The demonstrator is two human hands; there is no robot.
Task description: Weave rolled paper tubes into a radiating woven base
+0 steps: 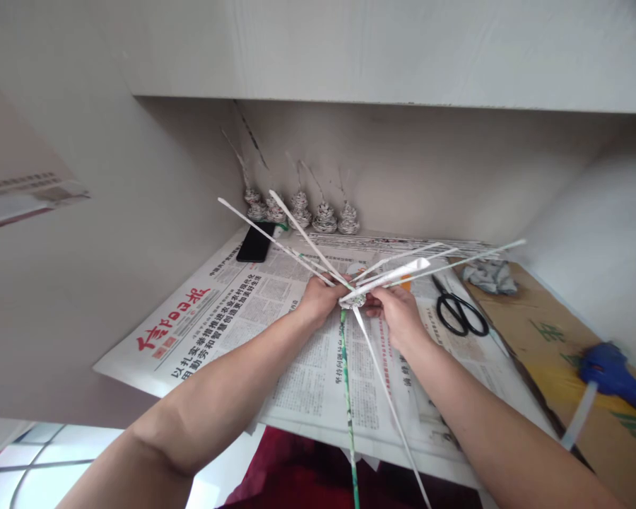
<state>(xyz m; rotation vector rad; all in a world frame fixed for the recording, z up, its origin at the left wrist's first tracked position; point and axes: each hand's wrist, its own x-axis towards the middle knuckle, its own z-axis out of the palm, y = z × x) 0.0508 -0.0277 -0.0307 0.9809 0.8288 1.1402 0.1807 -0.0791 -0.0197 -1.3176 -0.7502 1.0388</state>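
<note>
Above the newspaper, both hands hold a small woven paper piece (353, 300) with long rolled-paper strips fanning out from it. My left hand (326, 297) is closed on its left side, fingers partly behind the strips. On the right side, my right hand (395, 311) pinches the piece or a strip at its edge. A green-patterned paper strip (348, 396) and a white paper strip (386, 389) hang down toward my lap. Other strips point up and outward, among them a thicker white paper tube (395, 278). The fingertips' exact contact is hidden.
Newspaper (222, 311) covers the table. Several small woven paper figures (325, 216) stand along the back wall, near a black phone (255, 242) and a bundle of paper sticks (397, 245). To the right lie black scissors (460, 312), crumpled plastic (490, 276), cardboard (540, 332) and a blue glue gun (609, 371).
</note>
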